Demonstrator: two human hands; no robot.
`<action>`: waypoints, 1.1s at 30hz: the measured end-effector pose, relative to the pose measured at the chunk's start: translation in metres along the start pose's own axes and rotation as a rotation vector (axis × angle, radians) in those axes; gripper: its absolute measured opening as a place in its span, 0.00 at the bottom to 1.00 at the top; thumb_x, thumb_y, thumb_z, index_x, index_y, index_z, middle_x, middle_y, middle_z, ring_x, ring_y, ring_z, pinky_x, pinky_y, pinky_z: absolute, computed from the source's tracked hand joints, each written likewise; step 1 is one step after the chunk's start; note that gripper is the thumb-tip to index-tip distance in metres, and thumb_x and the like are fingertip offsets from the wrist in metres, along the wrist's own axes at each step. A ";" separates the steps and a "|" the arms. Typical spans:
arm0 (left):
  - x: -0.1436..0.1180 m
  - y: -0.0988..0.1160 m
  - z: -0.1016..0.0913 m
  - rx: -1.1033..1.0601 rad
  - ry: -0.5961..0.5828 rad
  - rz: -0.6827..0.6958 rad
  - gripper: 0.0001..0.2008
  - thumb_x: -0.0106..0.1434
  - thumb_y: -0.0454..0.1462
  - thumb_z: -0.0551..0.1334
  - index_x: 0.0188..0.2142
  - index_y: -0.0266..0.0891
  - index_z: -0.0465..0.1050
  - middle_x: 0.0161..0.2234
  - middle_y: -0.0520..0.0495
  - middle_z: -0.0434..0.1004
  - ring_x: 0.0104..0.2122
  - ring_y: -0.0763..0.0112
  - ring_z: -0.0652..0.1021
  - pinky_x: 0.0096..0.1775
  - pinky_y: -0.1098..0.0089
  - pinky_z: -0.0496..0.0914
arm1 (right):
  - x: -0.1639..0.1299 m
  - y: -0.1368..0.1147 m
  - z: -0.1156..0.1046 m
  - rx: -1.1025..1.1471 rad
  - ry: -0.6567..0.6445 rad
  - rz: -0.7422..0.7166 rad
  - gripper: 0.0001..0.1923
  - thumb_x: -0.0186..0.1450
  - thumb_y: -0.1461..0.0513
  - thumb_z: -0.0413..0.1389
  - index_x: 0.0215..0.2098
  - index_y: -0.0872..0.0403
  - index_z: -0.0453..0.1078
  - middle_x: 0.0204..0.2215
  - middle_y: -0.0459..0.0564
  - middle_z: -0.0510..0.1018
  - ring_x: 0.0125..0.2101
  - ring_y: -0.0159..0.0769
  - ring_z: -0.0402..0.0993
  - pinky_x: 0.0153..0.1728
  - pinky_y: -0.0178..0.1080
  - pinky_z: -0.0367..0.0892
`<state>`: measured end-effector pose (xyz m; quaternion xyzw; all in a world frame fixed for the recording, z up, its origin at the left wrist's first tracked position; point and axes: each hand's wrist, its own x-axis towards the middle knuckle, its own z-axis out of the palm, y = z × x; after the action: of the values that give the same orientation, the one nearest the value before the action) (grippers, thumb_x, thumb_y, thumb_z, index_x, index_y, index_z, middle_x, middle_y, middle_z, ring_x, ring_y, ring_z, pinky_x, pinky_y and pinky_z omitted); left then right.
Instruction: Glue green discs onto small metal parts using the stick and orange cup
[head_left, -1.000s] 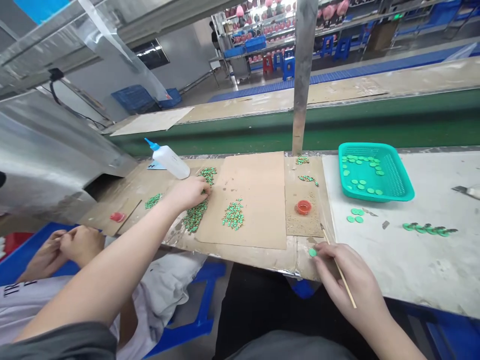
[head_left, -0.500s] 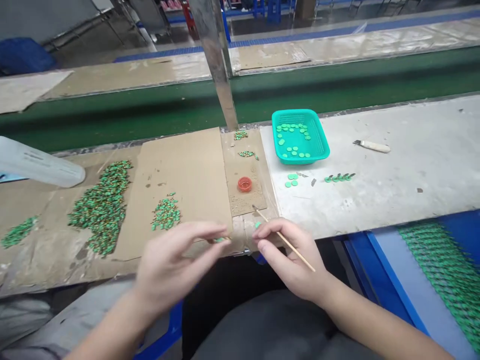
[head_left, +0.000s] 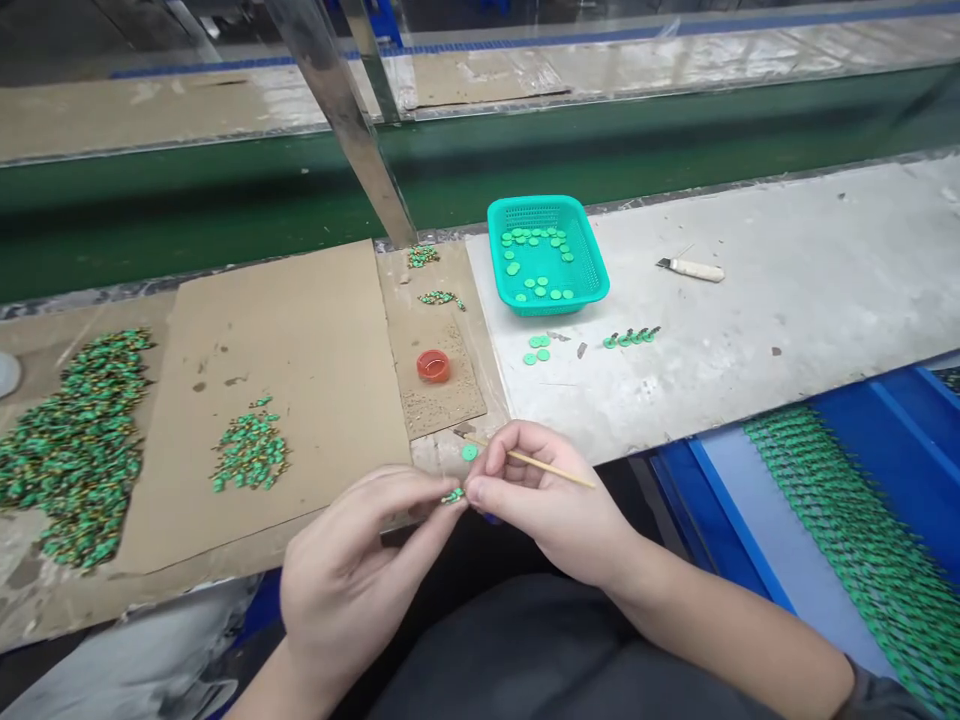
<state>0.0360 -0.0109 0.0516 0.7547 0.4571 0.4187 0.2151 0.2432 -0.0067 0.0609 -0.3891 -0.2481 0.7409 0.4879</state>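
Note:
My left hand (head_left: 367,550) pinches a small green figure (head_left: 453,495) with gold-brown bits between thumb and fingertips. My right hand (head_left: 551,500) is closed round a thin wooden stick (head_left: 551,468) with a dark tip, which points left towards the cardboard. The right thumb and fingertips meet the left fingertips at the small figure; whether they grip it too I cannot tell. Just beyond the right fingers, a green disc (head_left: 469,452) appears to lie near the table edge. A red-orange cap (head_left: 433,366) stands farther back on a cardboard piece.
Piles of small green-and-gold pieces (head_left: 82,440) lie on the left, with a smaller pile (head_left: 250,450) on cardboard. A turquoise basket (head_left: 598,285) holds green discs. A row of discs with dark pieces (head_left: 631,338) and a white-handled knife (head_left: 697,270) lie right. Blue trays (head_left: 731,520) stand lower right.
My hands have come together, the right fingertips reaching the piece in my left hand. The stick now lies flatter in my right hand. The view has shifted to the right.

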 end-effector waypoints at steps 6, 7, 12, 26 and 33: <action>-0.008 -0.001 0.005 -0.187 -0.024 -0.051 0.13 0.73 0.31 0.71 0.50 0.52 0.88 0.40 0.53 0.89 0.38 0.68 0.89 0.41 0.70 0.85 | -0.008 0.019 -0.013 -0.165 -0.020 -0.116 0.13 0.67 0.58 0.75 0.41 0.49 0.76 0.35 0.44 0.86 0.35 0.33 0.85 0.40 0.37 0.83; -0.009 -0.002 0.005 -0.161 -0.006 -0.075 0.12 0.73 0.32 0.71 0.49 0.53 0.88 0.40 0.53 0.90 0.39 0.68 0.89 0.42 0.70 0.86 | -0.009 0.018 -0.019 -0.284 -0.039 -0.219 0.08 0.73 0.60 0.70 0.49 0.49 0.79 0.41 0.47 0.88 0.40 0.35 0.88 0.45 0.40 0.85; 0.000 -0.019 0.005 -0.011 0.010 -0.180 0.07 0.76 0.38 0.71 0.48 0.52 0.90 0.44 0.52 0.92 0.40 0.68 0.90 0.45 0.70 0.86 | 0.002 -0.005 -0.053 -0.926 -0.136 -0.716 0.27 0.81 0.69 0.50 0.75 0.48 0.69 0.64 0.58 0.85 0.61 0.41 0.85 0.65 0.53 0.82; 0.004 -0.032 0.025 0.169 -0.067 -0.110 0.10 0.76 0.34 0.70 0.50 0.53 0.86 0.47 0.54 0.91 0.45 0.63 0.89 0.50 0.59 0.86 | 0.047 -0.011 -0.073 -1.146 -0.181 -0.847 0.07 0.84 0.63 0.54 0.54 0.49 0.74 0.51 0.51 0.90 0.51 0.41 0.90 0.54 0.45 0.84; 0.005 -0.033 0.026 0.186 -0.086 -0.108 0.11 0.76 0.34 0.71 0.51 0.54 0.86 0.47 0.56 0.90 0.45 0.63 0.89 0.51 0.58 0.85 | 0.047 -0.009 -0.074 -1.127 -0.149 -0.849 0.07 0.85 0.62 0.53 0.53 0.49 0.74 0.51 0.51 0.90 0.50 0.41 0.89 0.54 0.44 0.83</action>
<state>0.0423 0.0108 0.0162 0.7630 0.5242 0.3296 0.1858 0.2979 0.0386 0.0095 -0.4003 -0.7566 0.2703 0.4408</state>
